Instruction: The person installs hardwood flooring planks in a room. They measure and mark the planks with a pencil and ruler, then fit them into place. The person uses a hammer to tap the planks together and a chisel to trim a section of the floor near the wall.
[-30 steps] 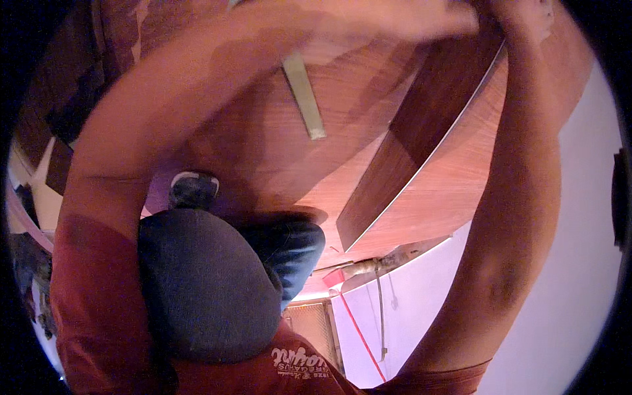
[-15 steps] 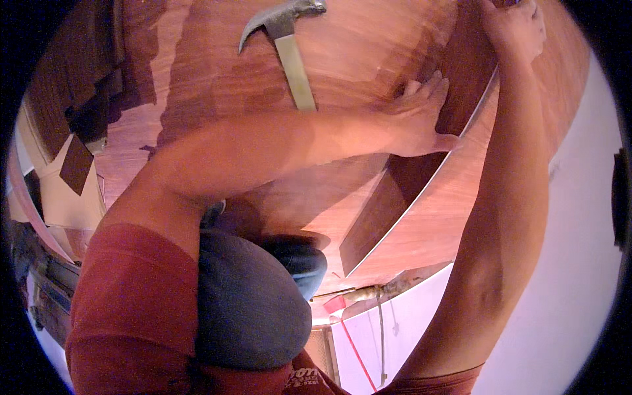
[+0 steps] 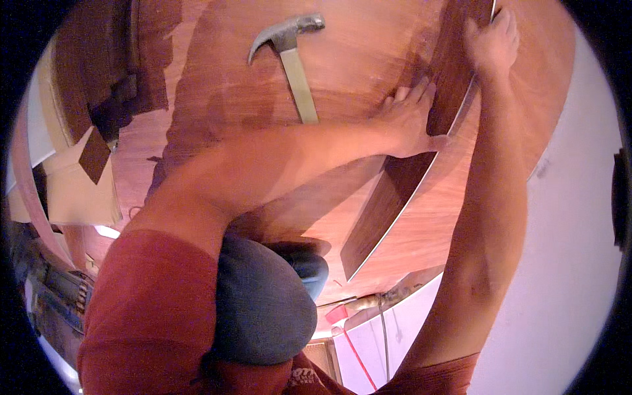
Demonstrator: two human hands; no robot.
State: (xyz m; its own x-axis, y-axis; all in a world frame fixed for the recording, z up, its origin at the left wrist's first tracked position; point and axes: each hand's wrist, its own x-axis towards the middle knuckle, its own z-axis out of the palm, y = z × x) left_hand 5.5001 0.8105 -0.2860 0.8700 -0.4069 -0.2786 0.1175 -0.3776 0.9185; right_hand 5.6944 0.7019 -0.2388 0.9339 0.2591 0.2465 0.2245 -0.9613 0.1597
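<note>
A long dark wooden board with a thin white edge runs from the lower middle to the top right, over a reddish wood-grain surface. My left hand lies across the board with its fingers spread and the thumb at the white edge. Farther up, my right hand straddles that edge, thumb on one side and fingers on the other, closed on the board. To the left of the board lies a claw hammer with a steel head and a pale handle, its lower end hidden behind my left forearm.
Brown cardboard lies at the left, a dark piece on top. My bent knee fills the lower middle. A red-handled tool and a cable lie beyond it. A pale surface borders the right side.
My right hand sits a little lower and further left in view, on the board's edge. The whole view has shifted slightly; my left hand keeps its place on the board.
</note>
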